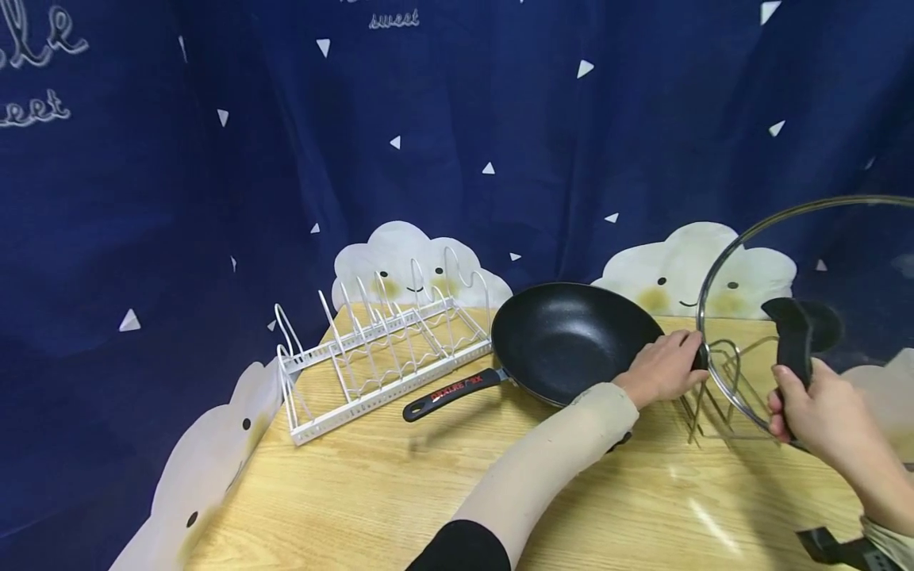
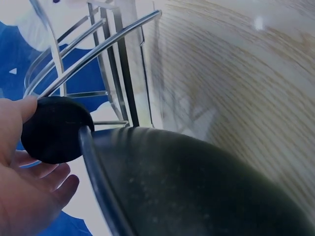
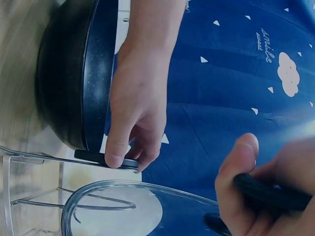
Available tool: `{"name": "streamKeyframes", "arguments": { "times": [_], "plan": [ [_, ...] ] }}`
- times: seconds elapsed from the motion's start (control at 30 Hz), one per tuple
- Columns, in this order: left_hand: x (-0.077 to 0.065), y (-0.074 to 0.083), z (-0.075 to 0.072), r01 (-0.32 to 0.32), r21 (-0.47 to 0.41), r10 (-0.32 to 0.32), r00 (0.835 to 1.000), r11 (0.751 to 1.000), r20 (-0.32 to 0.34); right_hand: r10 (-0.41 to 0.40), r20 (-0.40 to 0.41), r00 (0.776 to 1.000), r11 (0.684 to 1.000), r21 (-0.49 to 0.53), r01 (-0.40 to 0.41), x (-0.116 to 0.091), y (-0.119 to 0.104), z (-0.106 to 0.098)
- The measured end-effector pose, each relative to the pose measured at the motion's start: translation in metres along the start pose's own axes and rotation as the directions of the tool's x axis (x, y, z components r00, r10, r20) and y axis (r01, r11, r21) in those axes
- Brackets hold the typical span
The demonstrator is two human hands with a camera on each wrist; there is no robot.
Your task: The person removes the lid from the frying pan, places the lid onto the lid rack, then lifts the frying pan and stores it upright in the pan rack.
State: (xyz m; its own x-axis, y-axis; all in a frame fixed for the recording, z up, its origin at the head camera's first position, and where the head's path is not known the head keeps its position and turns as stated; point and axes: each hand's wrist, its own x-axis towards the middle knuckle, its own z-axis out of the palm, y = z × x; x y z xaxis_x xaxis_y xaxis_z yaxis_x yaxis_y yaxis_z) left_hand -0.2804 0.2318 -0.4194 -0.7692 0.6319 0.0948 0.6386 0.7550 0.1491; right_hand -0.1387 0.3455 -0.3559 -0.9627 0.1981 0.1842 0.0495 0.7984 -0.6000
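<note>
A black wok (image 1: 564,337) has its long handle (image 1: 457,394) pointing left. My left hand (image 1: 662,369) is at its right side, thumb and fingers pinching the short black side handle (image 2: 56,130). Farther right, my right hand (image 1: 831,408) grips the black handle (image 1: 794,341) of a large glass lid. The lid (image 1: 714,274) stands on edge, its metal rim close to my left hand in the head view. Behind and below the lid is a metal wire stand (image 2: 113,59), partly seen through the glass.
A white wire rack (image 1: 378,396) with upright dividers stands left of the wok on the wooden table (image 1: 343,492). A blue curtain (image 1: 443,190) with white clouds hangs behind the table and along its left side. A black strap (image 1: 846,549) shows at the lower right.
</note>
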Motion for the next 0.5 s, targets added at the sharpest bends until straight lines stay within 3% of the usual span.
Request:
{"name": "streamKeyframes", "arguments": {
  "times": [0.5],
  "plan": [
    [-0.0042,-0.0016,-0.0007,-0.004,0.023,0.005,1.0,1.0,-0.015,-0.056,0.076,0.996,0.996,-0.061,0.061,0.0088,-0.0009,0.0095]
  ]
}}
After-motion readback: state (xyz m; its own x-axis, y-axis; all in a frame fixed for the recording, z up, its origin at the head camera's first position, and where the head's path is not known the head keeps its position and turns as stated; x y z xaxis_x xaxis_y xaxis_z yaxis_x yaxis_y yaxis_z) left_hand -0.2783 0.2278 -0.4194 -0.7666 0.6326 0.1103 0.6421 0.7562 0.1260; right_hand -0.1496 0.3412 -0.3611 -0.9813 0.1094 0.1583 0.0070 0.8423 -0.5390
